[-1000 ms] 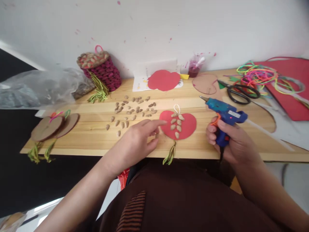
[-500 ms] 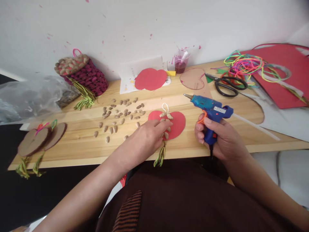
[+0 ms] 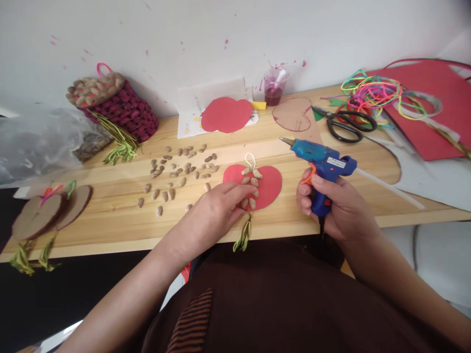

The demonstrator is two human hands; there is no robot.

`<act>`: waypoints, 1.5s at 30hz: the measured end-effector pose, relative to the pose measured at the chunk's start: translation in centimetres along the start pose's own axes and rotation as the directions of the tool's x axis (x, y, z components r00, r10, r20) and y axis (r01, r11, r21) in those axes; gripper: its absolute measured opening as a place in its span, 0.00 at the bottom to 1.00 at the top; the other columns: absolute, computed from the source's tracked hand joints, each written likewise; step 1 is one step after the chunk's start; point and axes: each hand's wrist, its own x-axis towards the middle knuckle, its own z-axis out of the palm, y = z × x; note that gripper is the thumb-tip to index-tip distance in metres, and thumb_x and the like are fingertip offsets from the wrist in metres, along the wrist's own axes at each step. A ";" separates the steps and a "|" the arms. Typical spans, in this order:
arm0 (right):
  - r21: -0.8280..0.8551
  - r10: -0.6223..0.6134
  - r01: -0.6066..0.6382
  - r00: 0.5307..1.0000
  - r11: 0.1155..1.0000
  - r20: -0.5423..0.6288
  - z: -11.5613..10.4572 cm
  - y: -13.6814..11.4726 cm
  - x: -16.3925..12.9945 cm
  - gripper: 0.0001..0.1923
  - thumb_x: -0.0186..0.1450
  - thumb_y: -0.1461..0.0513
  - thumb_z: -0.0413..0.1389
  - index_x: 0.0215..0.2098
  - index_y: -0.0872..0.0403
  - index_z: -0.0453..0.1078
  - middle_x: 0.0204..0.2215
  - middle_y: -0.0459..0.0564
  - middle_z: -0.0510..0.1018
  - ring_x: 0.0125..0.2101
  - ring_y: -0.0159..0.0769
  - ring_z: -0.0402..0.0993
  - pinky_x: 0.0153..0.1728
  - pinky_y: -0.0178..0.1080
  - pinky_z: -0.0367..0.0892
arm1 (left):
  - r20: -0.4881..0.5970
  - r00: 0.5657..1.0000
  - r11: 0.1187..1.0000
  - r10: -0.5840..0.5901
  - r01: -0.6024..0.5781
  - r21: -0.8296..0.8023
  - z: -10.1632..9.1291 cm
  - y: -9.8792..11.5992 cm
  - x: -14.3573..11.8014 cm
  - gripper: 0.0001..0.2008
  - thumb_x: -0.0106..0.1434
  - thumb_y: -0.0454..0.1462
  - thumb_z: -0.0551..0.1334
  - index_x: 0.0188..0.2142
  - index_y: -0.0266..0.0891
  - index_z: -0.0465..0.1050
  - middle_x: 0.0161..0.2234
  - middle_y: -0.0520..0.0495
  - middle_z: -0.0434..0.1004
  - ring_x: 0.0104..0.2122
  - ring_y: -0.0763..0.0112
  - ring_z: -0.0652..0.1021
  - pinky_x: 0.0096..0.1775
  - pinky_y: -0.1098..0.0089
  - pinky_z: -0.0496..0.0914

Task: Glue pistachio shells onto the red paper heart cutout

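A blue glue gun (image 3: pixel 322 159) with an orange trigger is gripped in my right hand (image 3: pixel 344 201), its metal nozzle pointing left above the table. A white glue stick (image 3: pixel 390 187) juts from its back end. My left hand (image 3: pixel 217 208) rests over the left part of a red paper cutout (image 3: pixel 272 189), its bent fingertips closed at a peanut (image 3: pixel 254 191); the exact contact is partly hidden. Several other peanuts stand in two columns on the cutout. A white string loop (image 3: pixel 250 159) tops it, and a green tassel (image 3: pixel 243 236) hangs from its bottom.
Loose peanuts (image 3: pixel 172 172) lie scattered to the left. Farther left are a purple woven basket shape (image 3: pixel 134 110), a plastic bag (image 3: pixel 40 147) and tasselled cutouts (image 3: pixel 39 215). Behind are another red cutout (image 3: pixel 228 115) and a cup (image 3: pixel 274 90); black scissors (image 3: pixel 348 127) and colourful cords (image 3: pixel 375 95) lie right.
My left fingers have drawn slightly left and down, uncovering more peanuts on the red cutout. My right hand keeps the glue gun almost still. The view has shifted a little.
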 end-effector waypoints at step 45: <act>0.013 0.009 -0.009 1.000 1.000 -0.014 0.1 0.0 0.0 0.10 0.56 0.59 0.68 0.33 0.53 0.74 0.23 0.44 0.74 0.20 0.28 0.68 0.17 0.30 0.62 | -0.172 0.982 0.997 -0.074 0.068 -0.041 -0.2 -1.7 1.1 0.13 0.66 0.28 0.60 0.47 0.40 0.78 0.44 0.44 0.80 0.43 0.66 0.79 0.49 0.61 0.75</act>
